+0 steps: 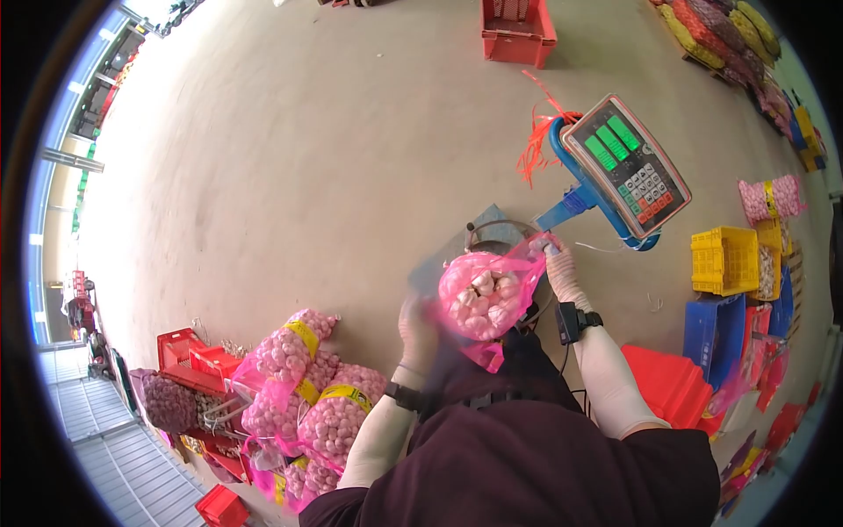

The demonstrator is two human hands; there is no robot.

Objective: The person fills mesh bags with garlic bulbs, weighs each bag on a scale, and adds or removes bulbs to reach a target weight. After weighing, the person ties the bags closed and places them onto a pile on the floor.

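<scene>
hanging just above the grey scale platform [488, 225], the pink net bag of garlic [486, 297] looked lumpy, soft-sided and fairly heavy. the right hand [562, 270] clenched its gathered neck, likely the surest hold. the left hand [420, 327] was blurred beside it, so i could not tell its grip.

Garlic net [486, 297] in right hand [560, 272]

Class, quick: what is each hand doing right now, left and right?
Left hand: blurred beside the pink net bag of garlic; open or closed cannot be told.
Right hand: closed on the bag's neck.
</scene>
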